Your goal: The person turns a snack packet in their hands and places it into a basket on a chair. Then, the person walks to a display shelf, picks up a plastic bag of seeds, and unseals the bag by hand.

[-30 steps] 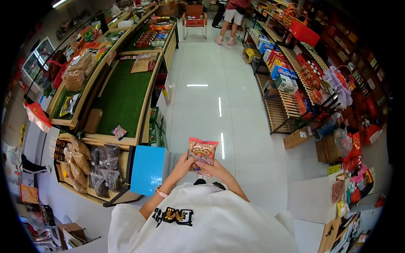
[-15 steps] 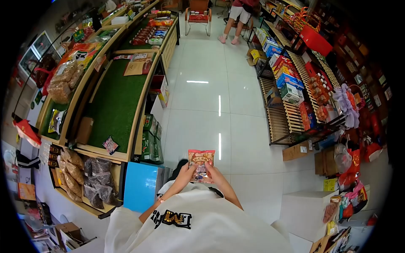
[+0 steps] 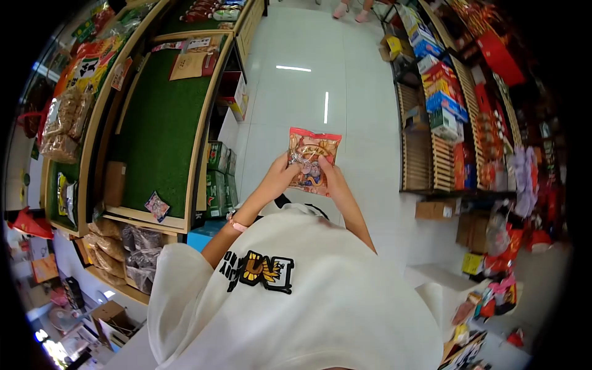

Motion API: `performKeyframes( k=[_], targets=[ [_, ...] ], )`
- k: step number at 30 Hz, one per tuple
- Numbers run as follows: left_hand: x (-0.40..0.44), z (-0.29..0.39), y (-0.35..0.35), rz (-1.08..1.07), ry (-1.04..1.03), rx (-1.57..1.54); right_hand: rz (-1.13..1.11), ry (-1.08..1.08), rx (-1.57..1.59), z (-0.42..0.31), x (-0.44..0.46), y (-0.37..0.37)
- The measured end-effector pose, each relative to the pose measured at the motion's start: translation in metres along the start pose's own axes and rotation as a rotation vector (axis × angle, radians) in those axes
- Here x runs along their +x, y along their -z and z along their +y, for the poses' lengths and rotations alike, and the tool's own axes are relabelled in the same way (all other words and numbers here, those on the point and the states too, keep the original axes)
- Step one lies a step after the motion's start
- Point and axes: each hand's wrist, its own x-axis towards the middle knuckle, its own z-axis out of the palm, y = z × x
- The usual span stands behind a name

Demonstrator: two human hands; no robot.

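A red and tan printed snack bag (image 3: 313, 151) is held upright in front of my body, its pink-red top edge pointing away from me. My left hand (image 3: 279, 176) grips its left side, thumb lying across the front. On the right side, my right hand (image 3: 333, 176) pinches the bag with its thumb on the front as well. The fingers behind the bag are hidden. A similar small packet (image 3: 157, 206) lies by itself on the green-lined display shelf (image 3: 157, 135) to my left.
Bags of dried goods (image 3: 105, 246) fill the near end of the left stand. Brown paper packages (image 3: 196, 61) lie farther up the green shelf. Slatted racks (image 3: 444, 163) with boxed goods line the right side, cardboard boxes (image 3: 435, 209) below. A person's feet (image 3: 351, 13) show far ahead on the tiled floor (image 3: 290, 98).
Both hands have raised the snack bag higher and closer to the camera. My view has tilted down, so only the other person's feet and lower legs remain visible.
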Motion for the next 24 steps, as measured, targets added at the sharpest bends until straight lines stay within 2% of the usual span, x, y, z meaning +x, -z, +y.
performKeyframes(
  k=[4,6,8,12,14,17,21,23,24],
  targets=[
    [0.054,0.028,0.027,-0.051,0.067,0.118,-0.078,-0.025,-0.022,-0.035,0.061,0.000],
    [0.078,0.042,0.027,-0.024,0.025,-0.092,-0.064,-0.025,0.008,-0.064,0.079,-0.004],
    [0.093,0.050,0.027,-0.033,0.060,-0.105,-0.041,-0.055,0.033,-0.073,0.088,-0.002],
    [0.125,0.049,0.033,0.016,0.102,-0.112,-0.042,-0.066,0.069,-0.079,0.120,0.004],
    [0.145,0.038,0.038,0.003,0.147,-0.114,-0.052,-0.134,0.015,-0.084,0.135,0.009],
    [0.180,0.038,0.045,-0.023,0.140,-0.058,-0.049,-0.108,0.069,-0.070,0.177,0.027],
    [0.241,0.060,0.049,-0.080,0.135,-0.083,-0.021,-0.162,0.146,-0.104,0.226,0.041],
    [0.270,0.046,0.055,-0.127,0.121,0.020,-0.019,-0.170,0.193,-0.114,0.253,0.052],
    [0.287,0.060,0.054,-0.135,0.134,0.026,-0.017,-0.179,0.231,-0.127,0.261,0.056]
  ],
)
